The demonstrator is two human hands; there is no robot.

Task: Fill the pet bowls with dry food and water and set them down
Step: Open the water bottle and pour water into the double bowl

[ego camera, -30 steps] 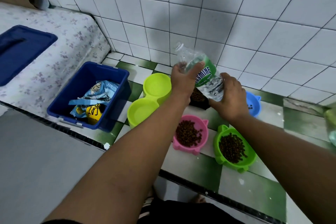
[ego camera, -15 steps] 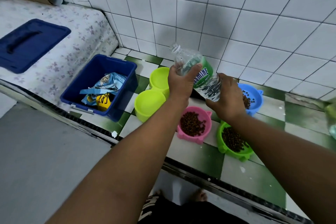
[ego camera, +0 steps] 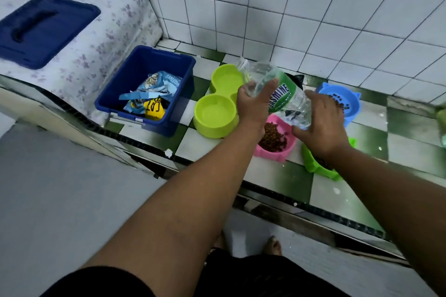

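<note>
Water bottle [ego camera: 281,95] is gripped below the neck by left hand [ego camera: 252,107] and at base by right hand [ego camera: 319,125], long axis tilted mouth-first toward far cup of double bowl [ego camera: 212,131].

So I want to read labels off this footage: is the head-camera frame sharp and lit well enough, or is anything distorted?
Head view: dim, flat light, soft shadows; wall tile lines bow from the wide lens; the water bottle label is legible between the left hand and right hand; kibble in the pink bowl is resolved; the right edge smears.
</note>
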